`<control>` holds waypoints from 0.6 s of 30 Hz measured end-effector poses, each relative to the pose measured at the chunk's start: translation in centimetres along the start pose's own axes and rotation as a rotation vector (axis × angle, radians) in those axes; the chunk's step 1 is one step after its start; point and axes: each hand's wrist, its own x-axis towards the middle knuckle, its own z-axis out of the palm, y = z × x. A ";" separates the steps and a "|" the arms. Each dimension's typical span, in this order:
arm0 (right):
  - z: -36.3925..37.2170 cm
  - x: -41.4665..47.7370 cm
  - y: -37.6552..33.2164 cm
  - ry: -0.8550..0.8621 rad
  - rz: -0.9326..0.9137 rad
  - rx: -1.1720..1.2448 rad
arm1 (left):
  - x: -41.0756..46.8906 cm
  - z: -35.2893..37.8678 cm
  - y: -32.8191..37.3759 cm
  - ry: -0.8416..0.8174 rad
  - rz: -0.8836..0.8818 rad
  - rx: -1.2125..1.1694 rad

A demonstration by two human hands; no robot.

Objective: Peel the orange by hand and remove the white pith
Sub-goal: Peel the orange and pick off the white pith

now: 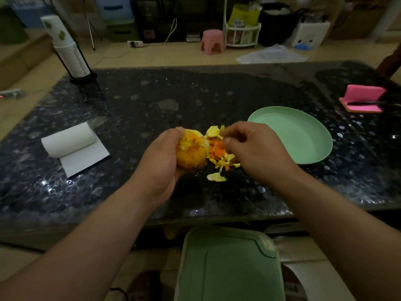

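A partly peeled orange [191, 149], with yellow pith patches on its top, sits in my left hand [159, 158], whose fingers curl round its left side and underside. My right hand [253, 146] hovers just right of the fruit with its fingers bent, fingertips close together over a heap of torn peel pieces [219, 152] on the table. Whether those fingertips pinch a scrap of peel is unclear. One loose peel piece [216, 177] lies a little nearer to me than the heap.
A dark speckled table [134, 109] carries a light green plate [303, 135] to the right, a paper towel roll [71, 141] to the left, a cup stack [71, 55] at the back left and a pink sponge [361, 98] at the far right. A green bin lid [227, 266] sits below the table's front edge.
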 end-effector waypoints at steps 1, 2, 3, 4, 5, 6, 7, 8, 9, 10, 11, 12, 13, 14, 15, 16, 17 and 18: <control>-0.1 0.0 0.0 -0.018 -0.007 0.005 | 0.0 0.0 0.0 0.002 0.003 0.010; -0.2 -0.1 -0.2 -0.051 -0.006 0.043 | 0.1 0.0 0.0 0.004 0.013 0.029; -0.2 -0.2 -0.5 -0.094 -0.005 0.085 | 0.1 0.0 0.0 0.004 0.025 0.054; -0.2 -0.5 -0.9 -0.142 -0.010 0.120 | 0.2 0.0 -0.1 0.005 0.041 0.086; -0.1 -0.6 -1.1 -0.178 -0.028 0.122 | 0.2 0.0 -0.1 0.008 0.056 0.115; 0.0 -0.8 -1.1 -0.190 -0.049 0.103 | 0.2 0.0 -0.1 0.010 0.076 0.144; 0.3 -0.8 -1.2 -0.183 -0.066 0.066 | 0.1 0.1 -0.1 0.010 0.097 0.179; 0.4 -0.9 -1.2 -0.169 -0.076 0.031 | 0.0 0.1 -0.1 0.008 0.116 0.221; 0.6 -0.8 -1.1 -0.153 -0.079 0.007 | -0.2 0.2 -0.2 0.003 0.134 0.259; 0.6 -0.8 -1.1 -0.138 -0.080 0.001 | -0.3 0.2 -0.3 -0.005 0.153 0.289; 0.7 -0.9 -1.1 -0.123 -0.084 -0.001 | -0.3 0.1 -0.4 -0.014 0.174 0.319; 0.6 -0.9 -1.2 -0.108 -0.091 0.004 | -0.2 -0.1 -0.6 -0.018 0.196 0.350; 0.6 -0.9 -1.2 -0.097 -0.100 0.010 | -0.1 -0.2 -0.7 -0.020 0.217 0.376; 0.5 -0.9 -1.2 -0.094 -0.102 0.024 | 0.0 -0.3 -0.8 -0.020 0.234 0.401; 0.4 -0.9 -1.3 -0.094 -0.098 0.041 | 0.0 -0.3 -0.8 -0.020 0.250 0.423; 0.4 -0.9 -1.3 -0.096 -0.086 0.056 | 0.0 -0.3 -0.9 -0.022 0.263 0.444; 0.4 -0.8 -1.3 -0.093 -0.076 0.066 | 0.1 -0.2 -1.0 -0.027 0.274 0.463; 0.5 -0.9 -1.4 -0.090 -0.064 0.076 | 0.0 -0.1 -1.0 -0.033 0.285 0.476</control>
